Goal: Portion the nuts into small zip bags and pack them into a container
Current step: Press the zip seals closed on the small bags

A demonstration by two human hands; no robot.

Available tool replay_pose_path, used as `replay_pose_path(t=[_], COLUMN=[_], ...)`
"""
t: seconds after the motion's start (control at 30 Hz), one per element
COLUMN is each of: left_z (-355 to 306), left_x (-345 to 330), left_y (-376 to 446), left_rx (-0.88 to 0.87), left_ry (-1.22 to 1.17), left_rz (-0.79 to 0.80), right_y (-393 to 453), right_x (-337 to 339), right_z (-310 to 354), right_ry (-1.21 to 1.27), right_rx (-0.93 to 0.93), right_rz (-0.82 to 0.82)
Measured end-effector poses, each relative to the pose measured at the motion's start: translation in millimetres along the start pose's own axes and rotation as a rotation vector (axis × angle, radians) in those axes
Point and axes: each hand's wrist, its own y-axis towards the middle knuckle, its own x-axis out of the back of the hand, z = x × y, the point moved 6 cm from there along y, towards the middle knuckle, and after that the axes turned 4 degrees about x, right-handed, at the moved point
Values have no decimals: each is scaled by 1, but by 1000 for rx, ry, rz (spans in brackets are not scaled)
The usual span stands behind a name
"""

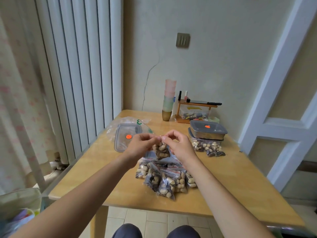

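While both hands, left [142, 143] and right [178, 145], pinch the bag [161, 150] top above the tabletop [231, 177], an incomplete seal could spill nuts.

The top seal of the small zip bag [161, 150] is hidden behind the fingertips of the left hand [139, 145] and right hand [178, 146], so whether it is closed cannot be told. The container [208, 133] has its contents mostly hidden under a grey lid. The clear box [193, 114] on the wooden rack holds items too small to identify. The desk [85, 169] is cut off at the right edge
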Motion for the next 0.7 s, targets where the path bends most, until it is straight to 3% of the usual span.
replay_pose_path(t=[0.23,0.47,0.7], left_z=[-5,-11,0], left_x=[14,12,18], left_y=[-4,-9,-9], left_rx=[-14,-82,19], left_ry=[3,177,56], left_rz=[-56,-27,87], right_y=[-4,-9,-8], right_x=[-7,-20,-16], right_z=[11,-1,-5], right_ry=[104,312,320], right_rx=[-24,-287,-220], right_rz=[26,161,97])
